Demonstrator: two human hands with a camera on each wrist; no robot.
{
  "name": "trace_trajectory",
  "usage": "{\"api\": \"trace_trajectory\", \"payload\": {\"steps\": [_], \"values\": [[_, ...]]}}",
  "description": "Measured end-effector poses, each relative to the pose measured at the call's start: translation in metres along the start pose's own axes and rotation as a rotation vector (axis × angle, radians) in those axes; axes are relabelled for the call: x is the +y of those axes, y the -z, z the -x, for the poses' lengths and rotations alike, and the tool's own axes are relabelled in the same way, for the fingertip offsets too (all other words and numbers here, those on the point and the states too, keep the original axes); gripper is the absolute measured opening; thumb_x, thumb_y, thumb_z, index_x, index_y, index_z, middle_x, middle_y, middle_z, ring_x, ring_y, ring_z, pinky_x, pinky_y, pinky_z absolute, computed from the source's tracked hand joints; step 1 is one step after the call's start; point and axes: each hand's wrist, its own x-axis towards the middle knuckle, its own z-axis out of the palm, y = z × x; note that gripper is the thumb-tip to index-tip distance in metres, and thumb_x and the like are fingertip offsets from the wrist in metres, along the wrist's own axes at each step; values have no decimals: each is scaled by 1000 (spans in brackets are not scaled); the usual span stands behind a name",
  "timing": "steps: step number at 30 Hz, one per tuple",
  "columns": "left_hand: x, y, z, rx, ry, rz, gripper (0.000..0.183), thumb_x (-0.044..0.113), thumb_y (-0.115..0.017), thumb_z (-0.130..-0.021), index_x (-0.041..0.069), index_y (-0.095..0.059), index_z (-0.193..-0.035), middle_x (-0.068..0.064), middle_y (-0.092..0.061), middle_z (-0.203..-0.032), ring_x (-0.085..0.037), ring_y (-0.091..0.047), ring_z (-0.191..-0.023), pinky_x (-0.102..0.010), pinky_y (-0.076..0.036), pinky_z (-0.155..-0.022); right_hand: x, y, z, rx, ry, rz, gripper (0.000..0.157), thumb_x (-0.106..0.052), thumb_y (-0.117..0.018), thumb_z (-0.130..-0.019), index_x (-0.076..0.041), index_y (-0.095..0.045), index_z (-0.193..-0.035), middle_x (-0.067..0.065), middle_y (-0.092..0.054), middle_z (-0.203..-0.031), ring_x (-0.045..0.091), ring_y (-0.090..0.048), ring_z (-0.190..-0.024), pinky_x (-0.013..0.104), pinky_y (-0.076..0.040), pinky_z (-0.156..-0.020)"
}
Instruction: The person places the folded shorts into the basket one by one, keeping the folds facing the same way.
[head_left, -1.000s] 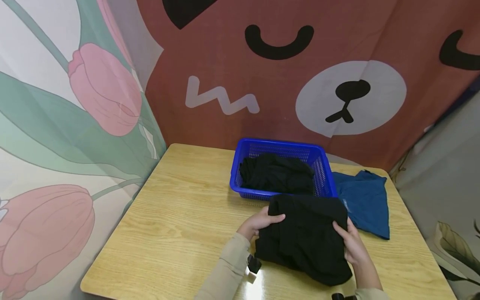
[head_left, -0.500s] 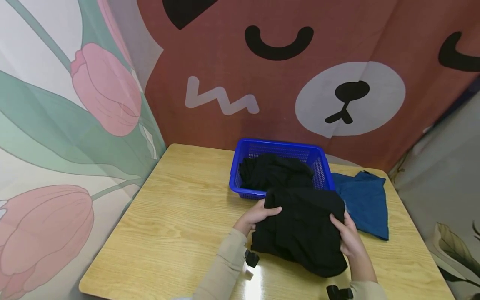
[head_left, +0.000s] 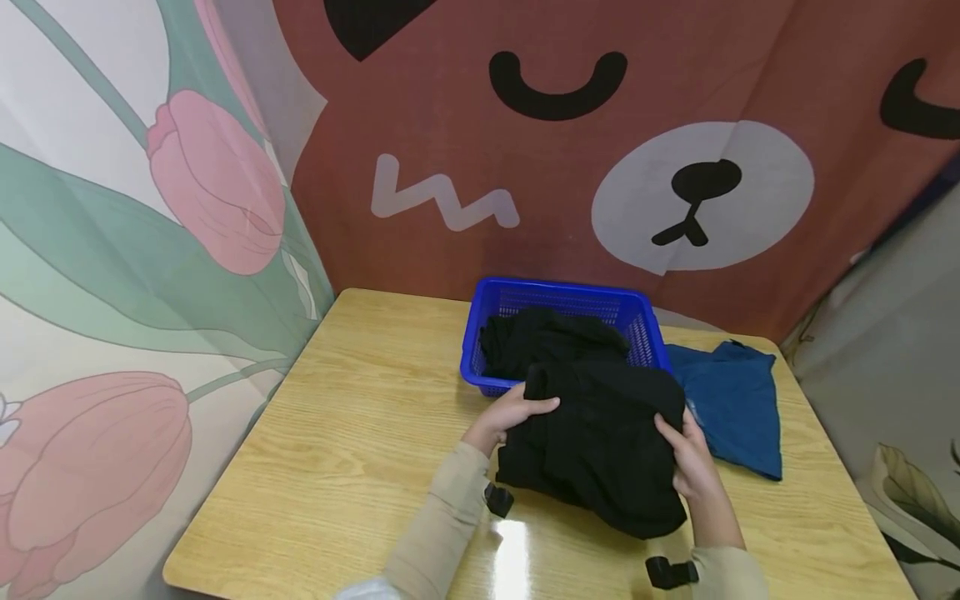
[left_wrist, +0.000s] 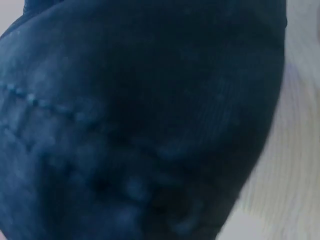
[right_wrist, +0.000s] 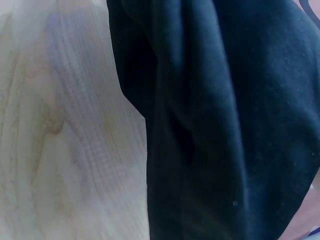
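A folded black garment (head_left: 592, 450) is held up between both hands, above the table in front of the basket. My left hand (head_left: 510, 414) grips its left edge, thumb on top and the other fingers hidden underneath. On the right edge my right hand (head_left: 692, 458) holds it the same way, thumb over the cloth. The garment's upper edge overlaps the near rim of the blue basket (head_left: 471, 337) in the head view. Dark cloth (left_wrist: 150, 100) with a stitched seam fills most of the left wrist view. Hanging folds of the garment (right_wrist: 200, 125) cover much of the right wrist view.
More black clothing (head_left: 551, 337) lies crumpled inside the basket. A folded blue garment (head_left: 731, 408) lies right of it on the wooden table (head_left: 322, 442). Printed curtains (head_left: 450, 125) stand behind the table and at its left.
Both hands have moved the black garment slightly away from me and to the left, toward the basket. Basket and blue garment stay where they were.
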Motion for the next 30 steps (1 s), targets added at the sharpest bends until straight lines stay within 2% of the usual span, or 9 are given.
{"api": "trace_trajectory", "payload": {"steps": [2, 6, 16, 22, 26, 30], "values": [[3, 1, -1, 16, 8, -4, 34, 9, -54, -91, -4, -47, -122, -8, -62, -99, -15, -62, -82, -31, -52, -76, 0, 0, -3, 3, 8, 36, 38, -4, -37, -98, -26, -44, -129, -7, -57, -113, 10, -61, -95, 26, -52, -74], [9, 1, -3, 41, 31, -3, 34, 8, -52, -92, -3, -45, -123, -6, -59, -97, -13, -60, -79, -29, -52, -73, -2, 0, -10, -21, 12, 41, 40, -6, -38, -98, -26, -40, -133, -6, -54, -116, 10, -60, -98, 27, -52, -76], [22, 7, -9, 12, 8, 1, 37, 8, -50, -94, -3, -41, -128, -9, -58, -104, -13, -60, -81, -29, -51, -74, -15, -8, -22, 10, -37, 45, 40, -4, -36, -98, -24, -38, -132, -7, -52, -117, 9, -59, -97, 25, -51, -77], [31, 11, -9, 28, 18, 8, 38, 8, -50, -93, -2, -41, -129, -4, -58, -96, -11, -60, -76, -27, -51, -70, -19, -13, -32, 29, -61, 55, 43, -6, -39, -98, -22, -31, -137, -8, -49, -119, 6, -57, -100, 24, -50, -78], [35, 15, -14, 47, 33, 31, 36, 9, -51, -93, 1, -43, -127, -4, -59, -93, -12, -61, -73, -26, -52, -67, -21, -14, -39, 29, -59, 51, 40, -5, -39, -98, -22, -35, -133, -7, -52, -115, 8, -59, -97, 24, -51, -76], [41, 17, -18, 61, 41, 22, 36, 10, -52, -93, 3, -45, -127, -5, -61, -94, -13, -62, -73, -28, -52, -67, -25, -14, -45, 28, -66, 96, 38, -7, -40, -98, -23, -37, -132, -7, -51, -115, 7, -59, -95, 24, -51, -76]]}}
